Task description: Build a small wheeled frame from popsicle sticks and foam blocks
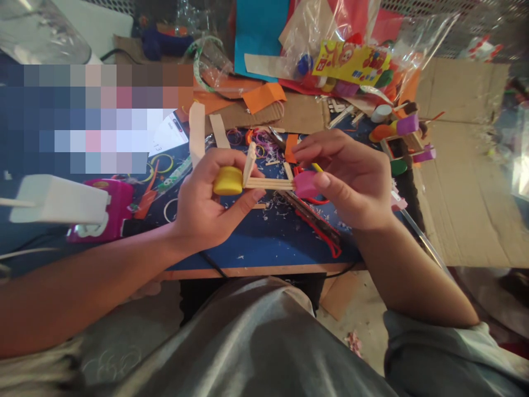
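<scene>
Has a grey cloth-covered lap [248, 342] nearest, below the narrow wooden edge [264, 270] of a dark blue tabletop [264, 242]. Grips a pale wooden stick frame [270, 183] in the left hand [210, 204], above the tabletop, with fingers curled around a thick, round, bright yellow disc [228, 181] at its left end and the thumb against the near side of the sticks. Sets the right hand [351, 182] at the other end, with the thumb against a rounded pink block [305, 184] and several fingers bent and raised apart from it; cannot tell about a firm pinch there. Has a short yellow stick [317, 167] by that thumb tip. To the left, has a boxy white plug adapter [60, 198] on a glossy magenta socket box [101, 208]. Has, below the frame, a long dark tool with red edging [316, 220], too blurred to name. Beyond the hands, has thin purple shreds [266, 144], an orange paper strip [291, 148] and a long cream strip [197, 129]. To the right, has a broad brown cardboard sheet [467, 165]. Faces, farthest off, a clear plastic bag with a yellow printed label [352, 62], near a flat bright blue sheet [261, 38]
</scene>
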A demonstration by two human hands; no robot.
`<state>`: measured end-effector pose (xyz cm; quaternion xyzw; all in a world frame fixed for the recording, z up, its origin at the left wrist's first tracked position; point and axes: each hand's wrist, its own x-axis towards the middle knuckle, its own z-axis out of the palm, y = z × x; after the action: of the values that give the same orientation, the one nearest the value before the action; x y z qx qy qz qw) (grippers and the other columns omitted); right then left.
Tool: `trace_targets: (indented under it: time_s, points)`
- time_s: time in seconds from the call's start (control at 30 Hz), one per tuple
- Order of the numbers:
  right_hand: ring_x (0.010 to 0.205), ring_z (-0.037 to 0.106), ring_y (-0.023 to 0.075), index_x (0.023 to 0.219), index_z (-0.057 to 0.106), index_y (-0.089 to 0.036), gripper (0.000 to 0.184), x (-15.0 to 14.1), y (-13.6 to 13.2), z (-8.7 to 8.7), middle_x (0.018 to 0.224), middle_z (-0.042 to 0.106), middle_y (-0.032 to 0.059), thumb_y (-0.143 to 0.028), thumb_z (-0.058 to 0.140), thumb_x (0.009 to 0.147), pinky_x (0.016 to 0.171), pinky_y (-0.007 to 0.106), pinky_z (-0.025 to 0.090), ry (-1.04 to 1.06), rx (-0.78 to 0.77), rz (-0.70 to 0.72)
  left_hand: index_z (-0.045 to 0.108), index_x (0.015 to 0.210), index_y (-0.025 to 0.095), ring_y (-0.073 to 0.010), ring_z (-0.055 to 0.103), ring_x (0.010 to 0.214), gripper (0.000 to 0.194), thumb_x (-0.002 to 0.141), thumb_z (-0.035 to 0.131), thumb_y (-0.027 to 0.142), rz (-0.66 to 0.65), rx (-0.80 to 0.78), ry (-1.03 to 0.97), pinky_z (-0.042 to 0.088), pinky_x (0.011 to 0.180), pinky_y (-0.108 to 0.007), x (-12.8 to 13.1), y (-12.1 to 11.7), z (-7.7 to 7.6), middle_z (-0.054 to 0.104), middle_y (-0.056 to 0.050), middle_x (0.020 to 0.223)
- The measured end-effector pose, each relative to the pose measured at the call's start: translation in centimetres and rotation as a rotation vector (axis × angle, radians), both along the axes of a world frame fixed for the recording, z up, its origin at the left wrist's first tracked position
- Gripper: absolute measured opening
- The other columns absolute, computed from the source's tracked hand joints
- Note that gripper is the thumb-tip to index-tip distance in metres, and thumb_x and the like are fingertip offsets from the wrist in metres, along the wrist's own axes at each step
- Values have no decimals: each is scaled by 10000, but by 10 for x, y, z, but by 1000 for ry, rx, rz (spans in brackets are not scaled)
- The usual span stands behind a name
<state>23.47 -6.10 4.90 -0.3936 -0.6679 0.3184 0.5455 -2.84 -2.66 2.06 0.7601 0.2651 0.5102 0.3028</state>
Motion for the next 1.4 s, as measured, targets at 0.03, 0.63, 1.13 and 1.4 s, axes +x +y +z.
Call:
trace_targets:
  time_s: [0.03,0.63,1.13,1.4]
  points:
    - [1229,820,322,1143,916,-332,263,0,0,4,1206,872,87,-568,911,1027,1136,531,673,-32,21,-7,691,1236,281,-218,825,922,280,1084,851,452,5,10,10,685,800,-389,0,-1,0,834,-15,1093]
    - [940,825,265,927,920,-307,122,-4,38,51,1054,907,23,-401,928,1005,836,433,609,-653,-145,284,711,1282,310,-244,803,898,353,1040,859,520,32,49,91,656,754,-413,-1,-1,-10,803,-43,1118]
    - [771,642,183,796,737,-245,573,10,37,50,805,757,26,-760,841,1026,747,372,524,-196,-78,-51,719,1227,292,-211,805,865,348,977,941,387,-82,-100,-80,683,752,-364,4,0,-7,843,-21,1057]
    - [755,584,203,1073,764,-400,364,32,37,10,1026,742,20,-653,986,933,710,409,553,125,14,-278,684,1172,287,-221,809,907,393,1002,938,534,-70,-207,-73,729,785,-388,2,10,-8,837,-41,1080]
